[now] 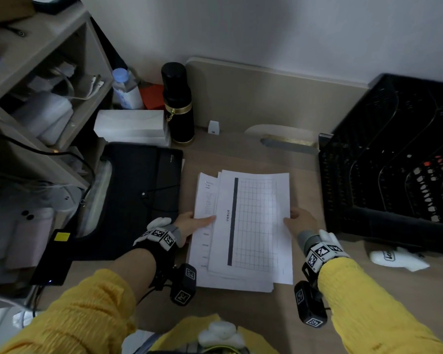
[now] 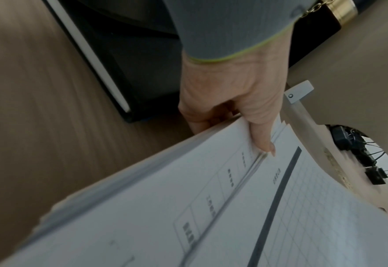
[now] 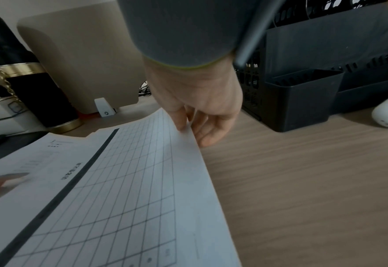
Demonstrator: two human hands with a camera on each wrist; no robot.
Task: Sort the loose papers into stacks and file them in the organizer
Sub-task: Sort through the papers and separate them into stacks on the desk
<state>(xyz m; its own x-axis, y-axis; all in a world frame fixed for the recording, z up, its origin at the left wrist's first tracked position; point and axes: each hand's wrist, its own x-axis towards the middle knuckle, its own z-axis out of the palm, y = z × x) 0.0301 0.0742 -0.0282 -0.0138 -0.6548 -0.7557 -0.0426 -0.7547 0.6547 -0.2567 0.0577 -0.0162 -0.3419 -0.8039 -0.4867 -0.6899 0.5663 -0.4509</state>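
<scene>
Your left hand [image 1: 189, 223] pinches the left edge of the paper stack [image 1: 243, 226], thumb laid flat on top and fingers curled underneath, as the left wrist view shows. Your right hand [image 1: 301, 221] pinches the opposite edge of the top gridded sheet [image 3: 124, 180], thumb on top and fingers tucked below the lifted margin. Holding both sides this way looks meant to square the sheets or raise the pile in one piece, since the pages are fanned out of line, with a form page [image 1: 205, 200] sticking out to the left. So the stack sits directly between your hands, resting on the wooden table [image 1: 317, 290]. Well to your right stands the black mesh organizer [image 1: 394, 162], its slots open toward you. Just left of the stack lies a black document folder [image 1: 138, 180], with a black flask [image 1: 177, 103] behind it.
</scene>
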